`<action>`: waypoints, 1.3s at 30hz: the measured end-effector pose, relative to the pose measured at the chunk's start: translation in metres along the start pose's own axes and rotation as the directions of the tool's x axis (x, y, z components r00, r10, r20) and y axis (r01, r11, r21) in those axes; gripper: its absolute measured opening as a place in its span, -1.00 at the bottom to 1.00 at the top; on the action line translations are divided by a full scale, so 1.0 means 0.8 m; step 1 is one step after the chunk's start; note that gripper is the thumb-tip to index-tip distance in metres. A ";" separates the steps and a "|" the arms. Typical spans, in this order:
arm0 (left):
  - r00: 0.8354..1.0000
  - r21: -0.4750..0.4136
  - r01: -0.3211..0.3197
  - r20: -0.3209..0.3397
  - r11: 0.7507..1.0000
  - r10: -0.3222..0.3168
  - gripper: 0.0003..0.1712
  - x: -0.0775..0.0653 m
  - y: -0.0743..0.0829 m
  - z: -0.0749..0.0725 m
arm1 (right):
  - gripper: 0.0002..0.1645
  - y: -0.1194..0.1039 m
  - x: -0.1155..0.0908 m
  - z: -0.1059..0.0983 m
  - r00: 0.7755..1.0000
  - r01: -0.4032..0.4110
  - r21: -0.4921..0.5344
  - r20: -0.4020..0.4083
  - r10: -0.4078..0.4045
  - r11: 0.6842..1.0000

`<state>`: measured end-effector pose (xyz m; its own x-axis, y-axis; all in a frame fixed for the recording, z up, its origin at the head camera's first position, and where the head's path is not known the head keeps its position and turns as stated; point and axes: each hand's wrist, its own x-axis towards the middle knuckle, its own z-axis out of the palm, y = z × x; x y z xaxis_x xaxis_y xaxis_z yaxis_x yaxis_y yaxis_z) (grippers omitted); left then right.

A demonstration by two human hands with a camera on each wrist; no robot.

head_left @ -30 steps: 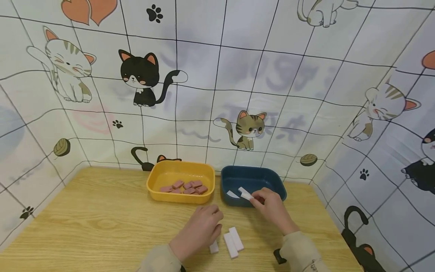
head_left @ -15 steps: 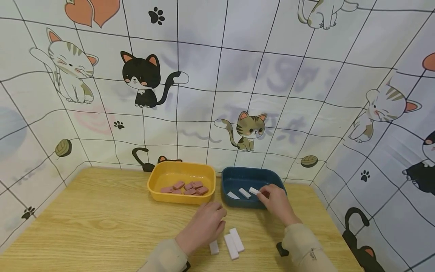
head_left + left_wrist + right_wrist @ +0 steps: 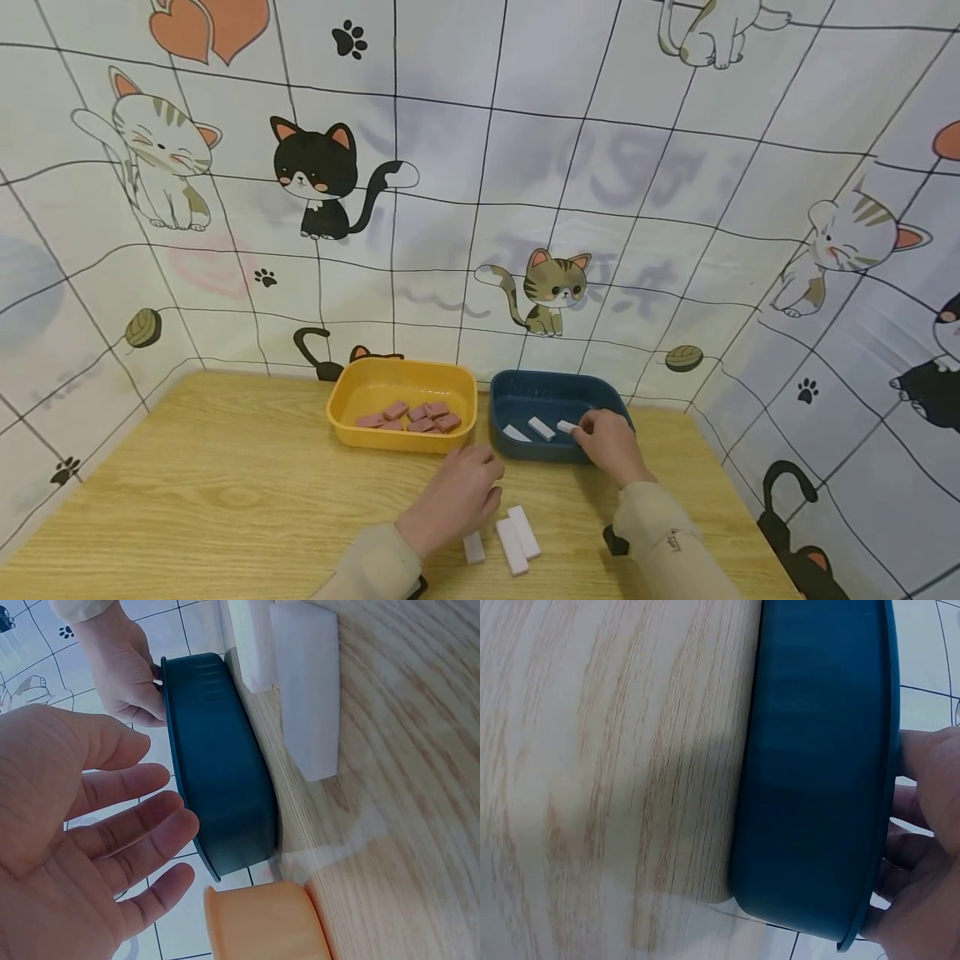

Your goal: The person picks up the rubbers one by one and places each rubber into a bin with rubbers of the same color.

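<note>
My right hand (image 3: 611, 446) reaches over the front rim of the dark blue bin (image 3: 536, 451), its thumb and fingertips pinching one end of a white block (image 3: 567, 427). Two more white blocks lie in that bin, one of them (image 3: 541, 429) nearest the pinched one. In the right wrist view the bin wall (image 3: 817, 765) hides the fingertips. My left hand (image 3: 453, 498) hovers above the table with relaxed fingers, holding nothing; the left wrist view shows its palm (image 3: 45, 847). Just under and beside it lie white blocks (image 3: 512, 546), one partly covered by the hand.
A yellow bin (image 3: 401, 439) with several pinkish blocks (image 3: 420, 417) stands left of the blue one, close beside it. Both are on a wood-grain table (image 3: 225, 492) against a cat-patterned wall covering (image 3: 442, 150). Near my right sleeve lies a small black object (image 3: 616, 540).
My right hand has shifted rightward within the blue bin and lowered the white block, separating it from the one it overlapped. My left hand has drifted slightly to the right.
</note>
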<state>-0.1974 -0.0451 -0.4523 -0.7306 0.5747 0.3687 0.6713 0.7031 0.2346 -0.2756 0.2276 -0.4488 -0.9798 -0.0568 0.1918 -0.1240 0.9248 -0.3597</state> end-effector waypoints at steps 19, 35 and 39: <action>0.999 -0.002 0.047 -0.016 0.999 -0.047 -0.95 -0.011 -0.004 -0.007 | -0.92 -0.023 -0.018 0.007 0.985 0.117 0.028 -0.134 -0.112 0.993; 0.997 0.051 0.045 -0.065 0.998 -0.041 -0.92 -0.028 -0.004 -0.022 | -0.86 -0.069 -0.058 0.007 0.920 0.313 0.083 -0.272 -0.281 0.946; 0.997 0.061 0.041 -0.072 0.997 -0.037 -0.93 -0.030 -0.005 -0.024 | -0.84 -0.077 -0.066 0.013 0.903 0.357 0.092 -0.287 -0.318 0.930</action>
<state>-0.1804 -0.0695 -0.4448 -0.7441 0.5165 0.4238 0.6316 0.7506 0.1942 -0.2176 0.1697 -0.4460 -0.8007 -0.2373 0.5500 -0.4792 0.8047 -0.3503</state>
